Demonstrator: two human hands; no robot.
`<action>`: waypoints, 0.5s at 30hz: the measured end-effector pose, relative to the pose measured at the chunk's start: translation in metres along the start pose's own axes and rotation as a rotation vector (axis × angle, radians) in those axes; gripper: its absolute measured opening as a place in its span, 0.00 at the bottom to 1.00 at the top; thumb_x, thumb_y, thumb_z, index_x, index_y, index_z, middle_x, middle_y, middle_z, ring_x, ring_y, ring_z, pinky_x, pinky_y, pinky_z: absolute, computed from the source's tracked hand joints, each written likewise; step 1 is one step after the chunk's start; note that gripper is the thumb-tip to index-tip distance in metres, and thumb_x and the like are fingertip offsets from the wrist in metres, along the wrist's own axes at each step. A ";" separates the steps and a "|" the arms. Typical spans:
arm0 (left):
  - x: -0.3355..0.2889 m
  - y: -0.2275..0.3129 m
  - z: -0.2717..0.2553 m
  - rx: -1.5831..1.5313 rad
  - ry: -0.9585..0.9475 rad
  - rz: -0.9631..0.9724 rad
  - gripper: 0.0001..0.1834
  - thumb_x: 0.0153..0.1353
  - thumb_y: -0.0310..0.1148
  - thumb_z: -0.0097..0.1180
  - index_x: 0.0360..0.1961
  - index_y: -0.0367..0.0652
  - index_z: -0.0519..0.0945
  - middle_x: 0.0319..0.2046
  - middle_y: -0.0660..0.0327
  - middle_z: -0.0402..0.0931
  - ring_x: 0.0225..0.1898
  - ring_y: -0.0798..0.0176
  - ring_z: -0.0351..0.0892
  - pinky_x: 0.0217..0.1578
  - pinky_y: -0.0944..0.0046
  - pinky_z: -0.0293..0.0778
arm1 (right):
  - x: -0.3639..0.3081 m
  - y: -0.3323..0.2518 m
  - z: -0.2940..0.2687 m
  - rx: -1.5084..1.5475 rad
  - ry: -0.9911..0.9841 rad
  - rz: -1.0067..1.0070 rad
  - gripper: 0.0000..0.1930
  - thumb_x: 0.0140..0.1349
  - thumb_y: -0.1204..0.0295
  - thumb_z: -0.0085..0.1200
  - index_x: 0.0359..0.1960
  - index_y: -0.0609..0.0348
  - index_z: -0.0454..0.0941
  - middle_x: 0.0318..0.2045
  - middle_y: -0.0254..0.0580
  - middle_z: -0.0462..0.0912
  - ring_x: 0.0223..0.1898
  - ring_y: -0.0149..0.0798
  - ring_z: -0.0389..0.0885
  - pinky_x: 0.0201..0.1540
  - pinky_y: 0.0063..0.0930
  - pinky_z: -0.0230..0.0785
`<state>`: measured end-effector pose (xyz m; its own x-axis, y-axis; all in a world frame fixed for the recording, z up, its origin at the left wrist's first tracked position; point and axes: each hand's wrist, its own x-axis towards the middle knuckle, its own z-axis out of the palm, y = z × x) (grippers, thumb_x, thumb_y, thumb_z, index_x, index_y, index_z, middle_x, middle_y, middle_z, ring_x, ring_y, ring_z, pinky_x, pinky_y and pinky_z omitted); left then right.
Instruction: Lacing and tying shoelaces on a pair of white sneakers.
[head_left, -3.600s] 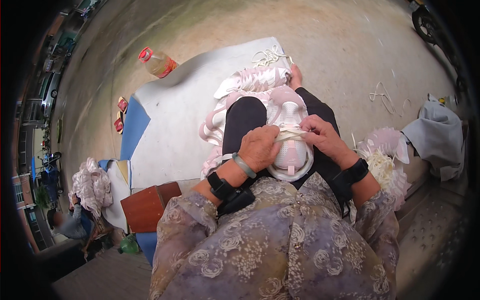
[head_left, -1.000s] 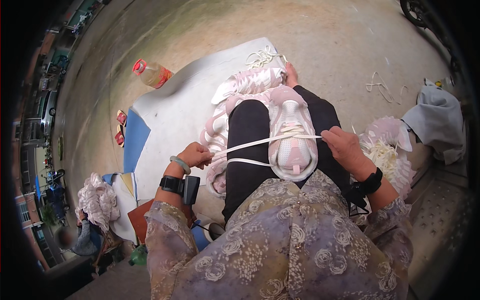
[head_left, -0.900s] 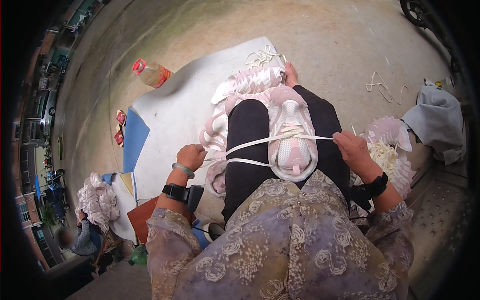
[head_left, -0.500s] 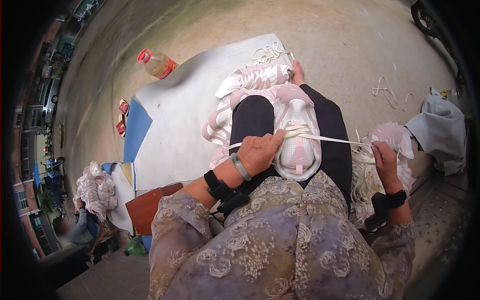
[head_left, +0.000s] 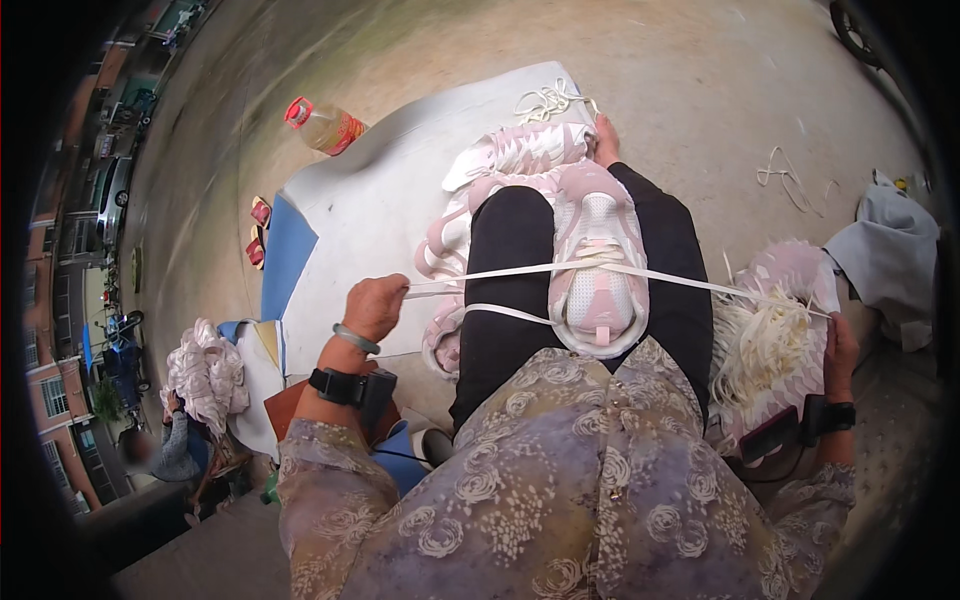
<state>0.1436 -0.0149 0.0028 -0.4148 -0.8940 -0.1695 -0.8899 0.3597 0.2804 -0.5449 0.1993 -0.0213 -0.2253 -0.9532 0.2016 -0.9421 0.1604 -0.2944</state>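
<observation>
Both arms spread wide, pulling a white shoelace [head_left: 520, 272] taut across the lap. Left hand [head_left: 375, 307] out to the person's left, fist closed around one lace end, knuckles up, a green bangle and a black wrist strap with a small device on that forearm. Right hand [head_left: 838, 345] far out to the right near the picture's rim, closed on the other lace end as far as can be seen, fingers partly hidden; black strap and device on that wrist too. Lace runs in two strands from the left hand, one straight across the shoe's lacing, the other lower, curving under toward the shoe's near end. Pink-and-white sneaker [head_left: 598, 262] sits on the person's lap between the thighs in black trousers, toe pointing away, tongue and white mesh facing up, laces crossed at the upper eyelets. More pink sneakers [head_left: 510, 160] piled just beyond the knees on a white mat [head_left: 370, 200] on the ground. Bundle of loose white laces [head_left: 760, 345] beside the right thigh, on a pink-patterned piece. Plastic bottle [head_left: 325, 125] with red cap lying at the mat's far left edge. Grey cloth [head_left: 885, 255] at far right.
</observation>
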 end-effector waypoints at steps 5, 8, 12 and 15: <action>-0.043 -0.098 -0.014 0.001 0.117 -0.189 0.05 0.56 0.30 0.52 0.30 0.41 0.78 0.14 0.59 0.71 0.16 0.63 0.71 0.20 0.65 0.67 | 0.003 0.050 -0.008 -0.005 0.047 0.244 0.11 0.63 0.71 0.46 0.44 0.62 0.74 0.31 0.48 0.78 0.30 0.41 0.77 0.35 0.29 0.68; -0.051 -0.126 -0.034 -0.057 0.152 -0.384 0.07 0.55 0.34 0.52 0.31 0.43 0.79 0.17 0.50 0.72 0.20 0.49 0.74 0.25 0.58 0.69 | 0.013 0.057 -0.022 0.003 0.042 0.334 0.11 0.63 0.71 0.46 0.44 0.62 0.74 0.24 0.40 0.76 0.24 0.32 0.74 0.28 0.25 0.66; -0.048 -0.133 -0.049 -0.165 0.284 -0.619 0.11 0.57 0.36 0.51 0.26 0.40 0.78 0.13 0.58 0.72 0.13 0.64 0.71 0.16 0.64 0.67 | 0.035 0.034 -0.006 0.361 0.105 0.531 0.10 0.64 0.67 0.45 0.36 0.59 0.76 0.18 0.31 0.71 0.18 0.23 0.68 0.22 0.19 0.62; -0.017 -0.081 -0.036 -0.327 0.125 -0.706 0.16 0.58 0.38 0.50 0.19 0.37 0.76 0.09 0.61 0.69 0.07 0.69 0.64 0.09 0.67 0.62 | 0.041 -0.021 0.037 0.706 -0.154 0.787 0.11 0.61 0.63 0.47 0.29 0.57 0.75 0.18 0.32 0.73 0.15 0.23 0.69 0.17 0.15 0.63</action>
<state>0.2297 -0.0384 0.0165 0.2692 -0.9123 -0.3087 -0.8257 -0.3836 0.4135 -0.5255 0.1470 -0.0416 -0.6271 -0.6764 -0.3862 -0.1777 0.6070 -0.7746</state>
